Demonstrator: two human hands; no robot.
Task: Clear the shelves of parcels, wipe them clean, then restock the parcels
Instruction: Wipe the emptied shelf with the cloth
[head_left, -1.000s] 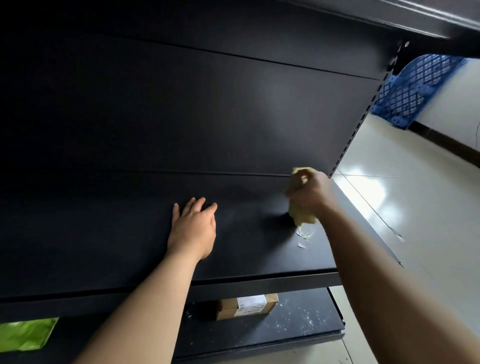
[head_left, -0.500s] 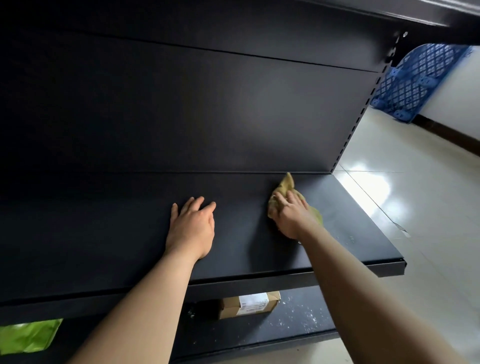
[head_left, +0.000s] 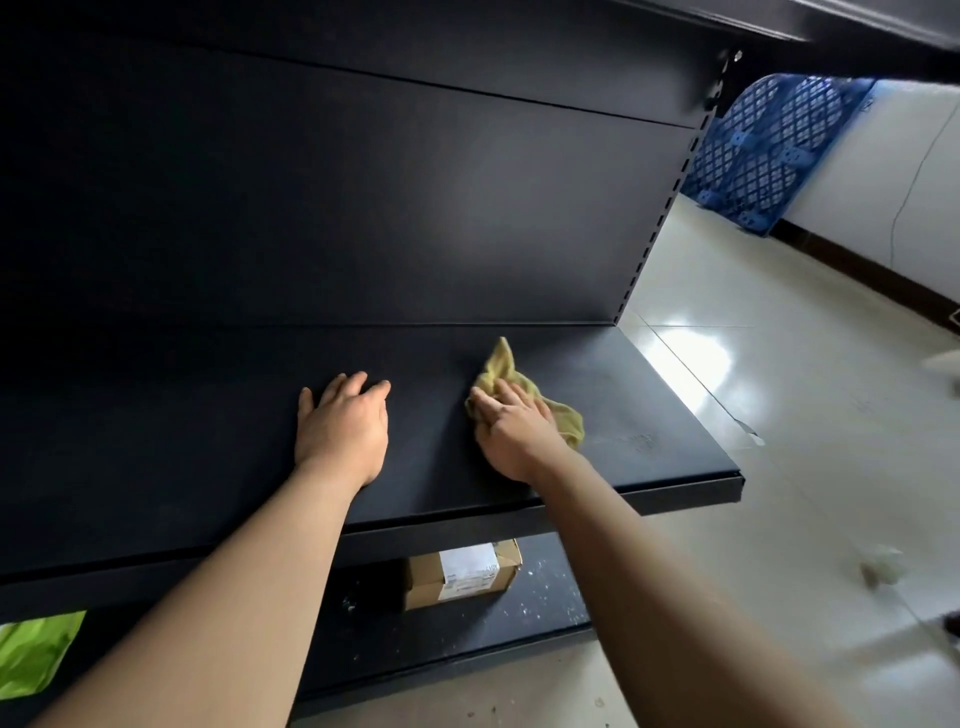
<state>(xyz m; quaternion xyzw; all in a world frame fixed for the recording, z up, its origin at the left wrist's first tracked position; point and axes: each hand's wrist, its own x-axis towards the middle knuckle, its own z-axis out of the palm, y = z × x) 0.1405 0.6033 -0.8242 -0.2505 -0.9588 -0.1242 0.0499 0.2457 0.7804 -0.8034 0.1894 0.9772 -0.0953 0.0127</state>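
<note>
A black metal shelf (head_left: 649, 415) runs across the middle of the view with no parcels on it. My left hand (head_left: 343, 431) lies flat on it, fingers straight. To its right, my right hand (head_left: 511, 431) presses a crumpled yellow cloth (head_left: 501, 369) onto the shelf surface with extended fingers; the cloth sticks out past the fingertips and to the right of the hand. One shelf below, a brown cardboard parcel (head_left: 462, 574) with a white label sits under the upper shelf's front edge. A bright green parcel (head_left: 36, 649) shows at the lower left.
The lower shelf (head_left: 540, 597) is speckled with white debris. Pale glossy floor tiles (head_left: 779, 519) stretch to the right, with small white scraps (head_left: 883, 564) on them. A blue plastic lattice pallet (head_left: 769, 150) leans against the white wall at the upper right. Another shelf overhangs at the top.
My right hand with the cloth has swept left across the shelf, from its right rear area toward the left hand. The white crumbs seen near the cloth earlier are gone. My left hand has stayed put.
</note>
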